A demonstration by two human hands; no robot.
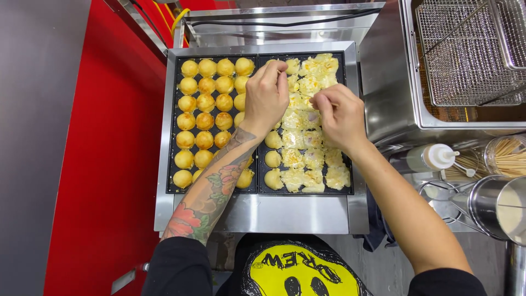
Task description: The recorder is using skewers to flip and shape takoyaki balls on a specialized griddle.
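Both hands work over the right half of the takoyaki griddle [164, 137]. The left hand [267, 98] has its fingers pinched narrow, apparently around a thin pick that is too small to confirm. The right hand [341, 116] is likewise curled tight near the unturned batter pieces [307, 134]. Golden browned balls [205, 104] fill the left half. A wire fryer basket [471, 52] sits at upper right, with a squeeze bottle [430, 158] and a jar of wooden skewers [509, 156] below it.

Bright, even overhead light. Soft glare on the steel rim of the griddle [257, 214]; faint shadows just below the hands there. Sharp at the griddle, slight wide-angle bending away toward the frame edges.
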